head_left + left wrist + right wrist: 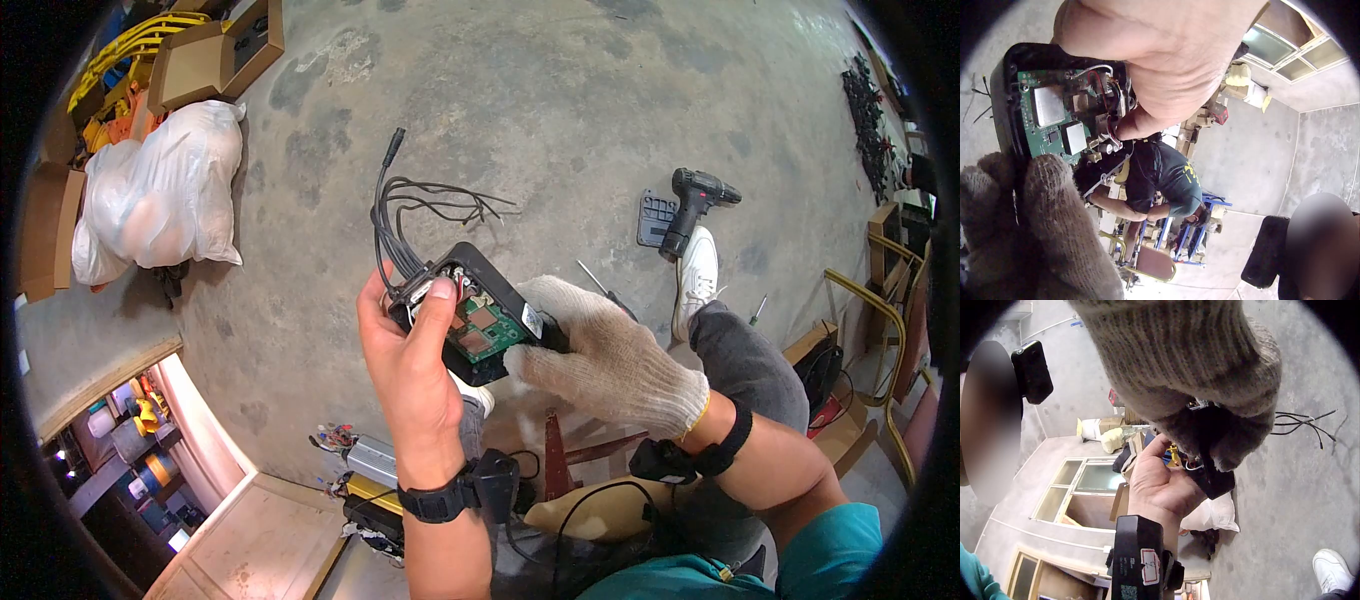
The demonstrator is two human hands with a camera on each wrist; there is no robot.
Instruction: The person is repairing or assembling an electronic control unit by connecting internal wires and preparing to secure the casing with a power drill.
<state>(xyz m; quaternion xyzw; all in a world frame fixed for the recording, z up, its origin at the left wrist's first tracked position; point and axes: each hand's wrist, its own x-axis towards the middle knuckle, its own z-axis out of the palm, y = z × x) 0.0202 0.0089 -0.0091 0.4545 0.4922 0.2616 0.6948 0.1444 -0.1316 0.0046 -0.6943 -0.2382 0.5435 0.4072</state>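
Note:
Held up above the floor is an open black electronics housing (513, 307) with a green circuit board (483, 328) inside. My bare left hand (415, 345) grips its cable end, the thumb pressing by the connectors and small wires. In the left wrist view metal shield cans (1049, 106) sit on the board, close to the thumb and fingers. My right hand (610, 355), in a knitted glove, holds the opposite end of the housing, thumb at the near edge. Black cables (392, 225) run out past the left fingers, their loose ends spread in the air.
A cordless drill (695, 208) lies by a bit case (656, 217) near the white shoe (698, 275). Screwdrivers (760, 308) rest on the floor. At left stands a stuffed white bag (165, 190) beside cardboard boxes (205, 62). Another person (1163, 181) bends over in the left wrist view.

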